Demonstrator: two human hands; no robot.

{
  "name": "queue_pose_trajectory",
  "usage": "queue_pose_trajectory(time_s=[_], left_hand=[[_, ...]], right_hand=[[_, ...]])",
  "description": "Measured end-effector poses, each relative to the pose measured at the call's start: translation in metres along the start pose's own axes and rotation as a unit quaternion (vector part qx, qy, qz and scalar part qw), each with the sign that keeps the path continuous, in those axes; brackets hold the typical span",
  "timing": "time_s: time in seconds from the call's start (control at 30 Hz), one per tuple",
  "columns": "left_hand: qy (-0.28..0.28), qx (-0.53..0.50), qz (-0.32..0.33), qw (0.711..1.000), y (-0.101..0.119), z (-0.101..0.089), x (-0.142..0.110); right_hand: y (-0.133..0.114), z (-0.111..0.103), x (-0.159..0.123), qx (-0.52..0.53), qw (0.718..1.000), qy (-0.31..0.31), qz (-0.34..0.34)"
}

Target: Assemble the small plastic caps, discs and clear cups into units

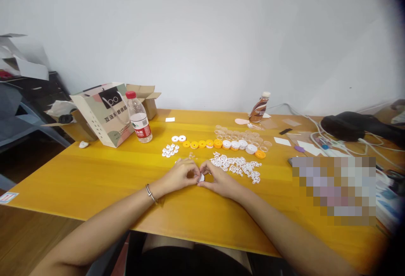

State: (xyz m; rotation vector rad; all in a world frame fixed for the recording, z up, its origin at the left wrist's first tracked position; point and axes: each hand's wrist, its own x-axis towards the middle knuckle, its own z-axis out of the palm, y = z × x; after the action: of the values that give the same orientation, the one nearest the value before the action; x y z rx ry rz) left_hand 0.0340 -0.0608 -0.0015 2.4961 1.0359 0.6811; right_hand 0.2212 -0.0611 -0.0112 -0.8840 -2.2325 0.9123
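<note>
Both my left hand (182,172) and my right hand (218,179) pinch a small round white plastic piece (201,177) between thumbs and fingers, low over the table (120,191). Fingers hide much of it. Just beyond my right hand lie several white openwork plastic pieces (236,164). Behind them runs a row of yellow discs (201,144) and white discs (234,144). Clear round cups (237,134) stand at the back of that row. Left of it, two white rings (179,139) sit above a group of small white knobbed pieces (170,150). Tiny clear bits (192,155) lie near my left fingers.
At the left stand a paper bag (110,120), a red-capped water bottle (139,120) and a cardboard box (147,98). A brown drink bottle (260,107) leans at the back. White cables (316,130), a black object (341,126) and paper slips (282,141) cover the right side.
</note>
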Motion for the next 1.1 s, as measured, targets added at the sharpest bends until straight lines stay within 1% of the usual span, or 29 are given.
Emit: queue_pose_trajectory(time_s=[0.2,0.47,0.53,0.67,0.73,0.83,0.9,1.0,1.1], left_hand=[[0.0,0.018,-0.009,1.0,0.002,-0.001,0.001],[-0.047,0.034,-0.028,0.998,0.007,-0.002,0.005],[-0.049,0.048,-0.024,0.997,0.008,-0.003,0.005],[-0.033,0.077,0.004,0.996,0.011,-0.008,0.003],[-0.011,0.084,0.012,0.996,0.012,-0.011,0.003],[0.04,0.09,0.017,0.995,0.011,-0.013,0.005],[0.06,0.085,0.021,0.994,0.009,-0.013,0.005],[0.071,0.064,0.016,0.995,0.007,-0.011,0.006],[0.068,0.052,0.011,0.996,0.006,-0.01,0.006]], right_hand=[[0.0,0.001,-0.001,-0.002,1.0,0.007,0.0],[0.003,0.004,0.001,0.032,0.999,-0.001,-0.002],[0.003,0.004,0.001,0.034,0.999,0.001,0.0],[0.001,0.006,0.001,0.063,0.998,0.018,-0.005],[0.0,0.006,0.002,0.097,0.995,0.029,-0.003],[0.001,0.007,0.003,0.16,0.986,0.045,0.027],[0.002,0.008,0.004,0.202,0.977,0.045,0.049],[0.004,0.01,0.005,0.251,0.964,0.059,0.062],[0.004,0.013,0.006,0.273,0.956,0.085,0.066]])
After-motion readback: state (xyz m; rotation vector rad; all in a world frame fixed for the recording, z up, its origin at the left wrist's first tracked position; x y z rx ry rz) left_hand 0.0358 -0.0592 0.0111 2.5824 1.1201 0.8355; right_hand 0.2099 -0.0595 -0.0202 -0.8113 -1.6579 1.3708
